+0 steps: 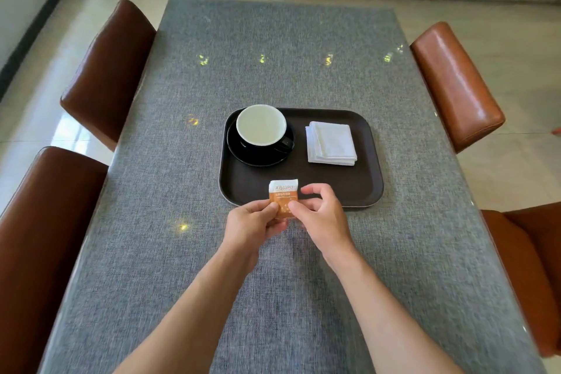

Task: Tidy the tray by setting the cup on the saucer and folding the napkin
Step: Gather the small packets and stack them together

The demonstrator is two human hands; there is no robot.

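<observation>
A dark brown rectangular plastic tray [358, 191] with rounded corners lies on the grey woven-cloth desk [182, 252], which has a glossy clear cover that catches small yellow glints of light. On the tray's left part a black round glazed saucer [243, 155] carries a black cup with a white inside [261, 124]; the cup sits upright on the saucer, its handle pointing toward the right and near side. On the tray's right part, well apart from the saucer, lies a white cloth napkin [331, 143] folded into a neat square of stacked layers. Over the tray's near edge both hands meet on a small square paper sachet, white at the top and orange below [283, 193], with printed writing too small to read. The left hand [253, 223] pinches the sachet's lower left part between thumb and curled fingers, and the right hand [323, 215] pinches its lower right part with thumb and forefinger, the other fingers loosely bent above. The two bare forearms reach in from the near edge of the desk. Four brown leather-look padded chairs [106, 70] stand around the desk, two on each side, on a pale glossy tiled floor [45, 106].
</observation>
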